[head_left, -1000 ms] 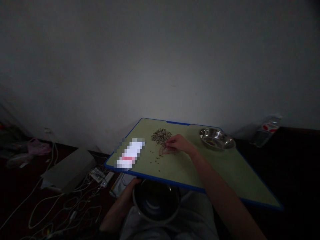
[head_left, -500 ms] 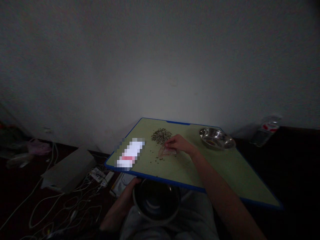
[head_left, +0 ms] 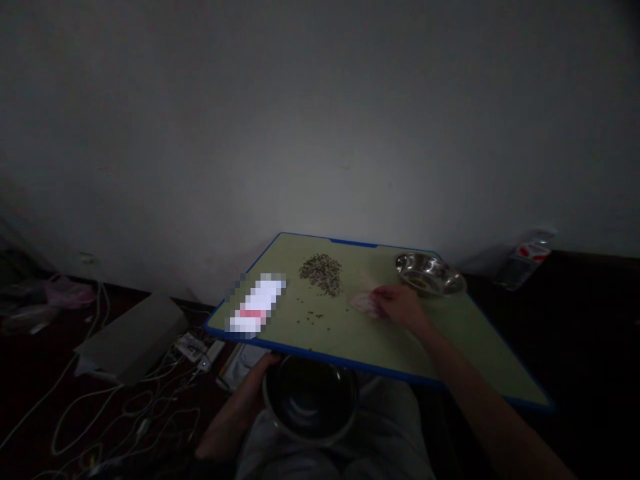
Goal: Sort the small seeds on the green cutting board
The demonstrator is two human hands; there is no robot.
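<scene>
My right hand [head_left: 401,307] is over the right half of a small pale-green table [head_left: 425,353], its fingers closed on a thin see-through plastic bag [head_left: 364,303] with faint reddish print. To the left of the bag, a pile of small dark seeds or beans [head_left: 321,272] lies spread on the tabletop. Several loose ones are scattered nearer the front edge. Below that edge, my left hand [head_left: 257,379] is wrapped round the left side of a dark, deep bowl [head_left: 311,408] on my lap. Its fingertips are hidden behind the rim.
A shiny metal basin [head_left: 433,277] stands at the table's back right. On the left lies a bright, blurred-out phone-like rectangle [head_left: 257,303]. Cables [head_left: 145,413], a power strip [head_left: 213,355] and a grey box [head_left: 133,337] are on the floor at left. A plastic bottle [head_left: 525,260] leans at right.
My right hand has moved right across the table with the plastic bag, away from the pile, which now shows more fully. My left hand still holds the bowl. The view has shifted slightly.
</scene>
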